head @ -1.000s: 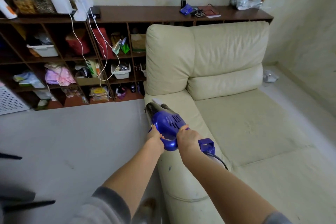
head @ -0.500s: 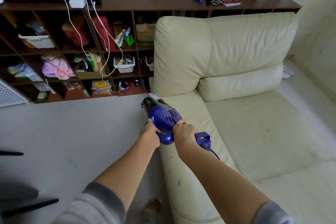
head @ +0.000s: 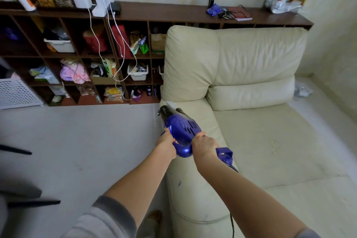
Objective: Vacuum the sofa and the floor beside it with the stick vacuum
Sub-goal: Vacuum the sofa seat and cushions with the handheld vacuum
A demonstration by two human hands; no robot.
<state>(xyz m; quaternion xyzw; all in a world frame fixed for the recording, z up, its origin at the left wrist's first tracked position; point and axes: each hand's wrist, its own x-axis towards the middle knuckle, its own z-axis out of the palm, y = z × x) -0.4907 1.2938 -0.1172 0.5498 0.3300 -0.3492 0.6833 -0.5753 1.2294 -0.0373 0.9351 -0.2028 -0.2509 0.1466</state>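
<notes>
A dark shelf unit (head: 81,58) is standing along the wall behind the grey floor (head: 77,141). The left hand (head: 166,145) is gripping the left side of the blue vacuum (head: 181,129), fingers curled round its body. The vacuum is lying along the sofa's (head: 251,141) left arm, nozzle pointing toward the backrest corner. The right hand (head: 205,147) is wrapping round the handle. The cord (head: 231,222) is hanging down the arm's front edge.
</notes>
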